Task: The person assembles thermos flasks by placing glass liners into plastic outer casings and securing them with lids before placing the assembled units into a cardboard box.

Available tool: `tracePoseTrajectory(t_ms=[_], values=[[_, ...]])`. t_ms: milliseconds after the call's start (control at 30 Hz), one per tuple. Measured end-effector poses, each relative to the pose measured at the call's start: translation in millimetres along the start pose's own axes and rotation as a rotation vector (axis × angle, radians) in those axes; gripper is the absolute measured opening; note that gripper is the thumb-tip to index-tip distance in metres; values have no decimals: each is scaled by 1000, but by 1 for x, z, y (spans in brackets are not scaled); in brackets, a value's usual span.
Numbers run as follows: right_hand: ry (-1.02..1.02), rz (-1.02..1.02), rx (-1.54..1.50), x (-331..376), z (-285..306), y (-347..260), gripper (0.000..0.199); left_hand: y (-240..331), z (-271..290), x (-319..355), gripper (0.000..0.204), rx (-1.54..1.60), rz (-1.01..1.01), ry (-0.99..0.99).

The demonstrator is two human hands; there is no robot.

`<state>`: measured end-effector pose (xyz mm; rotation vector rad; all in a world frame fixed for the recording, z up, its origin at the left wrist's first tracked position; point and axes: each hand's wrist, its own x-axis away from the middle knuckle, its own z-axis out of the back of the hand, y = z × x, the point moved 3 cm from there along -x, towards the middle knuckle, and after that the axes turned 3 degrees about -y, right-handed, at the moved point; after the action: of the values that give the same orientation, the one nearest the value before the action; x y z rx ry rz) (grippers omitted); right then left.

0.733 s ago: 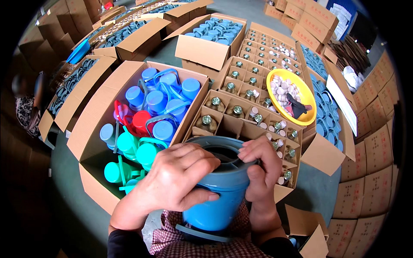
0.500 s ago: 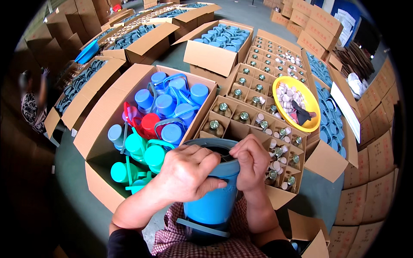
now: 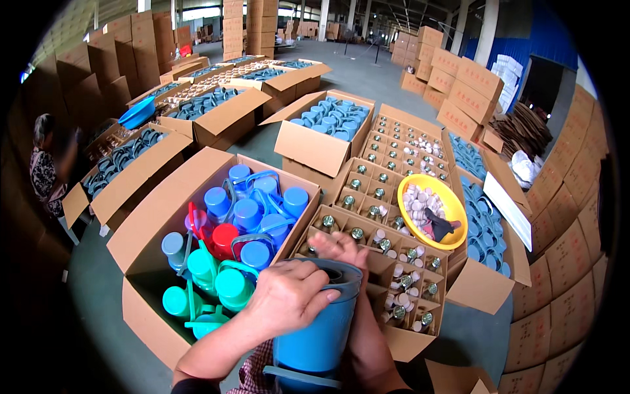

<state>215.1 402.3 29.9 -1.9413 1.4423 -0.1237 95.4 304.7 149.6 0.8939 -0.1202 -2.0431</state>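
A blue plastic thermos flask casing point(image 3: 308, 331) stands upright before me, its top open and dark inside. A pale blue carrying handle crosses it low down. My left hand point(image 3: 292, 295) is closed on the near left of its rim, thumb along the outside. At the far right of the rim is my right hand point(image 3: 344, 253), fingers stretched out and slightly blurred; its forearm runs along the casing. Ahead to the left, a carton point(image 3: 147, 203) holds blue, green and red flasks point(image 3: 233, 285). A divided carton point(image 3: 410, 341) at the right holds glass flask liners with silvery necks.
A yellow basin point(image 3: 457, 235) of pale caps and a dark cloth rests on the divided cartons. Cartons of blue flask parts point(image 3: 331, 118) stand beyond and at the right. Stacked boxes point(image 3: 551, 302) line the right side. Another person point(image 3: 49, 161) sits at the far left.
My right hand has come off its closed grip at the right of the rim, and its fingers now reach out beyond the rim. My view has tipped up, showing more of the hall.
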Motion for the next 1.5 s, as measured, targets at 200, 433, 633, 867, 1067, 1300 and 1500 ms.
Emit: tracePoseTrajectory(t_ms=[200, 433, 633, 867, 1067, 1300, 1500], values=[[-181, 127, 749, 27, -32, -45, 76, -66, -4, 34, 31, 739, -56, 144], [-276, -105, -36, 4, 14, 24, 90, 16, -13, -18, 19, 38, 41, -83], [-172, -74, 761, 23, -11, -40, 94, -49, -2, 18, 19, 563, -209, 100], [-51, -103, 13, 6, 20, -2, 82, 16, -31, -28, 37, -195, 41, -180], [-133, -149, 172, 18, 17, -26, 78, -32, -15, -1, 27, 353, -171, -108], [-10, -117, 290, 22, 5, -18, 63, 10, -29, -39, 31, -206, -4, -421], [20, -88, 303, 17, 1, -16, 58, -4, -34, -27, 29, 55, -79, -159]])
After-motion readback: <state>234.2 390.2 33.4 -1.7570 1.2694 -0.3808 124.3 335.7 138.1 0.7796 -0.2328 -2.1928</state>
